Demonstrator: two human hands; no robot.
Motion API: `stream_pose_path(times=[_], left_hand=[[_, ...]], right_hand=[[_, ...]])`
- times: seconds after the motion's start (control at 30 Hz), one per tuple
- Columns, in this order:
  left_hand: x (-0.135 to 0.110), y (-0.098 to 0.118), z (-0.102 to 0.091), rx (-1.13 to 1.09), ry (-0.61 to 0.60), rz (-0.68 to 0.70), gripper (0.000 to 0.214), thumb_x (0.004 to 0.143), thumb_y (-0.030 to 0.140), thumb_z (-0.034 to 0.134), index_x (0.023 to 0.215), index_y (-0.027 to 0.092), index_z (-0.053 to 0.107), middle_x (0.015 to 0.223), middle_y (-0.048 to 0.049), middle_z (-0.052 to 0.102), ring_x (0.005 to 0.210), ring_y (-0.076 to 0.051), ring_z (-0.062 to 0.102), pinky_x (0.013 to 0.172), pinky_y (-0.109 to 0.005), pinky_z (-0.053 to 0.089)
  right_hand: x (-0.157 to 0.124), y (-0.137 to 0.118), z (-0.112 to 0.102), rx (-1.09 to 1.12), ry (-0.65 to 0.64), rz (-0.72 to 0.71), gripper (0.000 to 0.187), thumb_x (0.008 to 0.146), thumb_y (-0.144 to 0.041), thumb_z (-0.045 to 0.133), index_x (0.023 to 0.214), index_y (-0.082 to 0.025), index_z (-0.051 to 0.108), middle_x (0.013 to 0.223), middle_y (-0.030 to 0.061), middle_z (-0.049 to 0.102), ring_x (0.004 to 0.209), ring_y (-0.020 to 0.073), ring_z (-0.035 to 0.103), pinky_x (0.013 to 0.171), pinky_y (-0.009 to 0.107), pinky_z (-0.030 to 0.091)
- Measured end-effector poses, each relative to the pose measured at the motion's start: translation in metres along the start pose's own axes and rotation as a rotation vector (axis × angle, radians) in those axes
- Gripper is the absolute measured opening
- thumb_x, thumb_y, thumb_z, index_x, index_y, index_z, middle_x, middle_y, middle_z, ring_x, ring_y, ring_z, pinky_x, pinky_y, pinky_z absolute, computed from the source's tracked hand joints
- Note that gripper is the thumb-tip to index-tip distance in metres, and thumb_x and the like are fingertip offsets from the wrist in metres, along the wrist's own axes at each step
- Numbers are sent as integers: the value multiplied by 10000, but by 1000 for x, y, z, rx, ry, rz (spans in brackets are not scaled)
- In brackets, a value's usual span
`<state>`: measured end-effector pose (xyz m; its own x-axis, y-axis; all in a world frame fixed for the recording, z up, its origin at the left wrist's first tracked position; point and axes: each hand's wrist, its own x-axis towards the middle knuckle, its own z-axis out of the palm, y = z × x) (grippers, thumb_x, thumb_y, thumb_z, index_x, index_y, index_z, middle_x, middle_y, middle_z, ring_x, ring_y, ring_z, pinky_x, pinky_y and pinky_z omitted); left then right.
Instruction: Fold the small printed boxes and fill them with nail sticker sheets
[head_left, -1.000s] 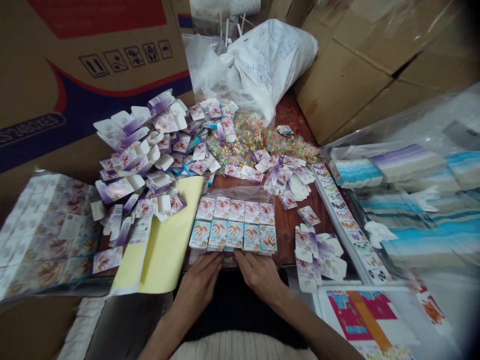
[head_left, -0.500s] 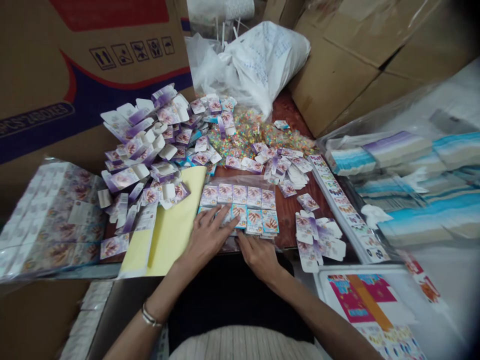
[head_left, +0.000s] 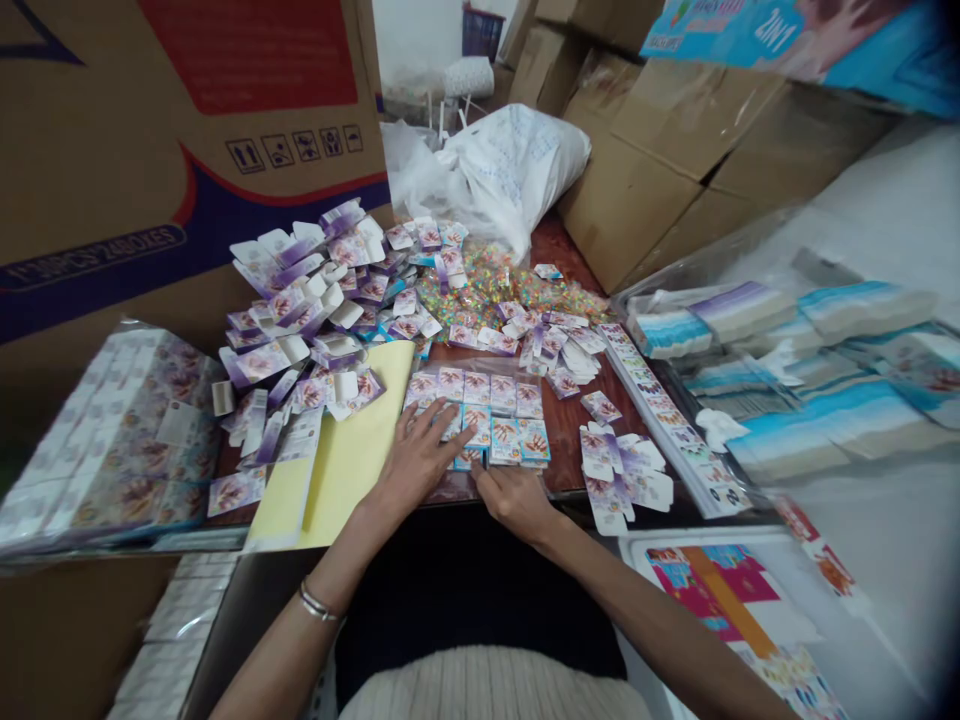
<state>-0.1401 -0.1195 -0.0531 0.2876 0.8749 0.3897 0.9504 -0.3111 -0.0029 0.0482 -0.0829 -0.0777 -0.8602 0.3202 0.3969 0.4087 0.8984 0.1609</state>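
Two rows of small printed boxes [head_left: 501, 412] lie packed side by side in a clear plastic wrap on the red-brown table [head_left: 570, 440]. My left hand [head_left: 416, 457] lies flat on the left end of the front row, fingers spread apart. Beside it, my right hand [head_left: 514, 497] is at the near edge of the block, its fingers curled against the front boxes and the wrap. A yellow sheet [head_left: 341, 460] lies just left of my left hand.
A heap of flat unfolded purple-and-white cartons [head_left: 315, 310] covers the left of the table, with colourful small bits [head_left: 480, 280] behind. A wrapped pack [head_left: 105, 440] lies far left. White plastic bag [head_left: 510, 165] and cardboard boxes [head_left: 660, 170] stand behind; stacked blue and purple packs [head_left: 787, 350] are at right.
My left hand moved up from the near edge onto the front row of boxes and spread flat. The right hand stayed at the near edge. The view has tilted upward.
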Motion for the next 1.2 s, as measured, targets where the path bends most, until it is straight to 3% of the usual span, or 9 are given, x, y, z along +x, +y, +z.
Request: stream_pose_path(times=[0.37, 0.53, 0.63, 0.8, 0.93, 1.2], left_hand=[[3, 1, 0, -3, 21, -14, 382, 853, 198, 487, 1224, 289, 496, 1288, -92, 501, 1220, -289, 402, 1004, -512, 252], [2, 2, 1, -18, 13, -26, 411, 844, 184, 495, 1241, 291, 480, 1291, -96, 497, 1223, -294, 396, 1002, -521, 249], [2, 2, 0, -31, 14, -40, 417, 843, 176, 491, 1243, 291, 478, 1288, -98, 499, 1223, -294, 397, 1001, -521, 251], [2, 3, 0, -28, 23, -38, 383, 848, 197, 486, 1221, 282, 505, 1278, -106, 507, 1203, -297, 418, 996, -525, 254], [2, 3, 1, -9, 25, -40, 375, 859, 214, 471, 1227, 284, 499, 1278, -99, 510, 1202, -297, 419, 993, -523, 252], [3, 3, 3, -13, 13, -46, 403, 838, 189, 491, 1227, 294, 494, 1277, -95, 509, 1202, -288, 418, 994, -523, 255]], right_hand=[[2, 5, -4, 17, -78, -89, 214, 863, -66, 409, 998, -29, 571, 601, 42, 600, 538, 142, 565, 505, 259, 392], [3, 8, -11, 52, -88, -93, 198, 868, -83, 410, 940, -74, 595, 581, 24, 584, 531, 130, 546, 509, 247, 383], [6, 7, -16, 63, -82, -56, 175, 882, -143, 438, 899, -112, 609, 627, 26, 593, 597, 131, 565, 540, 236, 390], [8, -9, -12, 32, -29, 127, 300, 896, -310, 463, 1097, -108, 558, 743, 57, 629, 651, 149, 589, 550, 248, 411], [7, -20, -3, 0, -32, 167, 267, 887, -196, 468, 1097, -58, 557, 687, 65, 618, 590, 160, 575, 504, 262, 401], [4, -19, -7, 33, -26, 59, 256, 865, -69, 423, 1080, -30, 556, 674, 63, 607, 582, 142, 558, 494, 249, 397]])
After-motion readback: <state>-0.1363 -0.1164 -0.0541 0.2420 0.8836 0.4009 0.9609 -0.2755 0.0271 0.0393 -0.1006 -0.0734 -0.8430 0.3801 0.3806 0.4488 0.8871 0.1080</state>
